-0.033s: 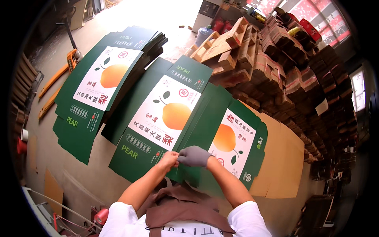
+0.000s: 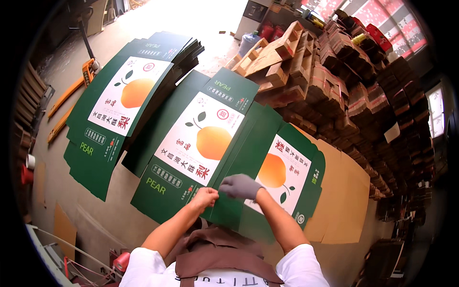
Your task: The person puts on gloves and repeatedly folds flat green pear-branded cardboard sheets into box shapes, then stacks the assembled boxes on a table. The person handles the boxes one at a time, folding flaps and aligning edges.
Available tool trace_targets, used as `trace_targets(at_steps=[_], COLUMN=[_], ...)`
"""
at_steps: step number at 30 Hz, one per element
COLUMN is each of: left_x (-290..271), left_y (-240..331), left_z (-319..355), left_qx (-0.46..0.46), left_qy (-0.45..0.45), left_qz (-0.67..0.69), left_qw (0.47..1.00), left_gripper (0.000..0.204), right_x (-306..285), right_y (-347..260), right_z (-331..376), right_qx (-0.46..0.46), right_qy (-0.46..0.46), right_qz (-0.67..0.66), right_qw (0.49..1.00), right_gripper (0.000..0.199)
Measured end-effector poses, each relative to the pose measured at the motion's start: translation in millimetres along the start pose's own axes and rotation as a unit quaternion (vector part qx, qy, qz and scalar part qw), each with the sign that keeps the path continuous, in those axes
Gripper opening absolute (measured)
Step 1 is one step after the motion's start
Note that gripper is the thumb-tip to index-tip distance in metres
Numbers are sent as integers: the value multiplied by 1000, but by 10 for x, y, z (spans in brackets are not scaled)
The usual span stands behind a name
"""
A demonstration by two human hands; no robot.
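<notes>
My bare left hand is pinched closed over the near edge of a flat green printed carton sheet. What its fingertips hold, if anything, is too small to make out. Just right of it, my right hand, in a grey glove, has its fingers curled together above the same sheet; its grip is hidden. The sheet carries two white panels, each with an orange-yellow pear. One panel lies ahead of my left hand, the other to the right of my glove.
A stack of similar green cartons stands at left, an orange pallet jack beyond it. Plain brown cardboard lies at right. Wooden pallets and bundled cardboard stacks rise at the far right. A red tape roll is at lower left.
My gloved right hand has shifted slightly up and to the right, a little away from my left hand. My left hand has hardly moved.
</notes>
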State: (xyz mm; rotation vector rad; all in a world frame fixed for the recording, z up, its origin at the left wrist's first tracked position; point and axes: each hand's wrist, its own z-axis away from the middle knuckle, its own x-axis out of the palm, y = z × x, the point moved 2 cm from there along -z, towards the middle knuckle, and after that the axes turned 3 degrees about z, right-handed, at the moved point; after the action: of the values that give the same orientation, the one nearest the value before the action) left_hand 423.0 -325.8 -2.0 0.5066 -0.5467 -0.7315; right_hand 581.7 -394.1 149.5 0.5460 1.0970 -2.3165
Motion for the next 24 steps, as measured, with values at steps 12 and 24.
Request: trace_targets(at_steps=[12,24], left_x=[214,-35], left_y=[-204,-445], left_z=[549,331], left_qx=[64,98], left_qy=[57,164], left_qz=[-161,-109], left_qw=[983,975], left_gripper=[15,20], right_x=[-2092,-2600], right_y=[2300,2287], right_z=[-1689,-1828], right_qx=[51,-84], right_qy=[141,64], right_qz=[523,521], right_qw=[839,847], right_gripper=[52,14])
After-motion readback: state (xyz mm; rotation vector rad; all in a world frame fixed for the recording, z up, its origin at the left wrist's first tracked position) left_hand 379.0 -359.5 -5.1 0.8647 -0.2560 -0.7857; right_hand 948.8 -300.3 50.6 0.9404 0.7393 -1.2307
